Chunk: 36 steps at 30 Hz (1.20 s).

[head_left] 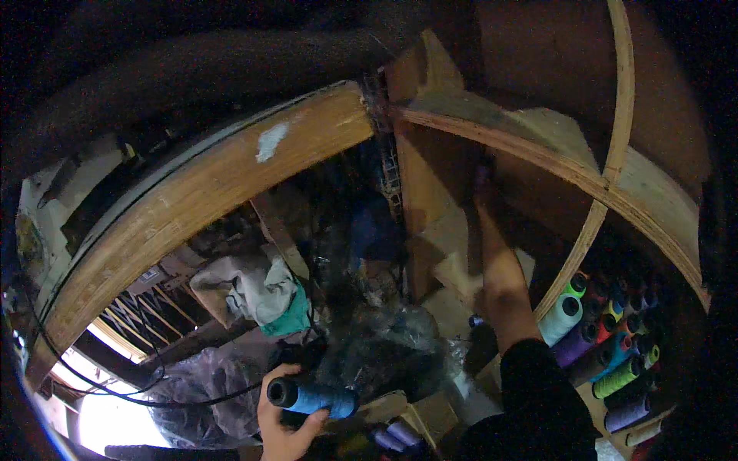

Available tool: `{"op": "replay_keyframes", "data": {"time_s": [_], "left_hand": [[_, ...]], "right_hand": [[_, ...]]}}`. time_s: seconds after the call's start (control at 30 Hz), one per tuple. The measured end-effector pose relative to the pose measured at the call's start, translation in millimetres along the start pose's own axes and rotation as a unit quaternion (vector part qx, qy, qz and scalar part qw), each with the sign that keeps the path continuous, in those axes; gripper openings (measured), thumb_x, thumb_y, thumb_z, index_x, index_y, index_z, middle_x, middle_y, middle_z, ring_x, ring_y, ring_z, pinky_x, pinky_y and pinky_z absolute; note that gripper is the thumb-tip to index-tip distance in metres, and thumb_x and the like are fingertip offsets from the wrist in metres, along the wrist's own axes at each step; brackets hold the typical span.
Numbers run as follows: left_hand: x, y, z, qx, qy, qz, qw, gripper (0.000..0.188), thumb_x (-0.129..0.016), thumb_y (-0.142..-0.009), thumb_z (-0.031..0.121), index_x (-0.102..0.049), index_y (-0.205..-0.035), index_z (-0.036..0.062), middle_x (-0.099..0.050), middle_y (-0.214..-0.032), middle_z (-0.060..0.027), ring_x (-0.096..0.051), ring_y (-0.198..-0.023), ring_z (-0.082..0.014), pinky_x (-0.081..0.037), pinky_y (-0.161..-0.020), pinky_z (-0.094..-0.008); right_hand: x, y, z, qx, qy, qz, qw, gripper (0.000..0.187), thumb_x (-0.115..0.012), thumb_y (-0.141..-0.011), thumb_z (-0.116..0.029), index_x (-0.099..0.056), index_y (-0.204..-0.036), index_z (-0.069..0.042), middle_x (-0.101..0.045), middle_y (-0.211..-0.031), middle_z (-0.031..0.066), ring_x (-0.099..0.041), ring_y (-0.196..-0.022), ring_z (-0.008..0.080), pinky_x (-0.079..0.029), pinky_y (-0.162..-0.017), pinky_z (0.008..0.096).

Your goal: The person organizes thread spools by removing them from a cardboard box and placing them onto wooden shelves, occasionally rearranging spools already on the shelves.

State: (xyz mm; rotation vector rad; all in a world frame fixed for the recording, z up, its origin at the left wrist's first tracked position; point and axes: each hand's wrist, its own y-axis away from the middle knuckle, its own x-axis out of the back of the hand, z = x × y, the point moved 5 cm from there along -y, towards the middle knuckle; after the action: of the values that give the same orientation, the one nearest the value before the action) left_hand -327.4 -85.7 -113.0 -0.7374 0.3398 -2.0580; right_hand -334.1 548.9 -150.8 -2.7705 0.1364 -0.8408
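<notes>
- The left hand, low in the view, is curled around a blue thread cone; fingers wrap its underside and the thumb lies over the top.
- That cone lies almost level, its black tube end pointing left, the yarn wound in fine ribbed turns.
- The right arm, in a black sleeve, stretches up into a dim wooden shelf compartment. The right hand is lost in shadow there; whether it is spread or gripping I cannot tell.
- To the right of that arm, a lower compartment holds stacked thread cones lying on their sides: white, green, purple, teal, yellow, round ends facing out.
- A broad, rough plywood beam with a pale paint patch arches across the left.
- Beneath it sit rumpled grey and green cloth and crinkled clear plastic sheeting, glossy and creased.
- A thin black cable loops at the lower left.
</notes>
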Motion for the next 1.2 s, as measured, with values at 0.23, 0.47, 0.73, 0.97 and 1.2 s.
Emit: {"op": "replay_keyframes", "data": {"time_s": [0.23, 0.47, 0.73, 0.97, 1.2], "left_hand": [[-2.5, -4.4, -4.2, -0.05, -0.038, -0.018, 0.998, 0.054, -0.071, -0.071, 0.018, -0.051, -0.117, -0.0007, -0.052, -0.117, -0.0126, -0.049, -0.108, -0.0243, -0.038, -0.092, -0.0355], [4.8, -8.8, 16.8, -0.089, -0.049, -0.014, 0.995, 0.053, -0.072, -0.071, 0.02, -0.051, -0.115, 0.0002, -0.053, -0.111, -0.0141, -0.051, -0.105, -0.0284, -0.039, -0.091, -0.0364], [16.6, -5.4, 25.5, -0.061, -0.063, -0.01, 0.996, 0.051, -0.071, -0.072, 0.022, -0.052, -0.114, -0.0004, -0.053, -0.111, -0.016, -0.052, -0.105, -0.0274, -0.039, -0.09, -0.0356], [9.8, -21.5, -5.6, 0.058, 0.009, -0.021, 0.998, 0.048, -0.07, -0.075, 0.026, -0.052, -0.111, 0.001, -0.049, -0.113, -0.0134, -0.049, -0.101, -0.0244, -0.039, -0.084, -0.0333], [-16.2, -71.7, 34.5, 0.036, 0.004, -0.009, 0.999, 0.028, -0.071, -0.074, 0.016, -0.057, -0.091, -0.0019, -0.051, -0.084, -0.0083, -0.05, -0.074, -0.0141, -0.042, -0.064, -0.0275]], "right_hand": [[-0.3, -3.4, 5.6, 0.003, 0.008, 0.014, 1.0, 0.035, -0.057, -0.083, -0.026, -0.058, -0.104, 0.001, -0.064, -0.088, 0.0132, -0.061, -0.08, 0.025, -0.047, -0.072, 0.0353], [5.4, 6.6, 7.1, -0.013, 0.032, 0.003, 0.999, 0.035, -0.057, -0.083, -0.025, -0.058, -0.105, 0.002, -0.065, -0.089, 0.0134, -0.061, -0.082, 0.0252, -0.047, -0.074, 0.0353], [-16.6, 56.6, 16.9, -0.048, 0.088, -0.044, 0.994, 0.035, -0.058, -0.083, -0.024, -0.058, -0.106, 0.002, -0.065, -0.09, 0.0137, -0.062, -0.083, 0.0255, -0.047, -0.076, 0.0354], [83.7, 220.0, -102.3, 0.31, -0.248, -0.1, 0.912, 0.028, -0.06, -0.082, -0.022, -0.062, -0.099, 0.0, -0.066, -0.085, 0.0135, -0.062, -0.08, 0.0214, -0.047, -0.074, 0.0318], [170.2, 404.4, -134.5, 0.601, -0.209, -0.288, 0.716, 0.049, -0.072, -0.072, -0.026, -0.057, -0.11, 0.0, -0.064, -0.094, 0.0142, -0.061, -0.08, 0.0184, -0.049, -0.072, 0.0292]]}}
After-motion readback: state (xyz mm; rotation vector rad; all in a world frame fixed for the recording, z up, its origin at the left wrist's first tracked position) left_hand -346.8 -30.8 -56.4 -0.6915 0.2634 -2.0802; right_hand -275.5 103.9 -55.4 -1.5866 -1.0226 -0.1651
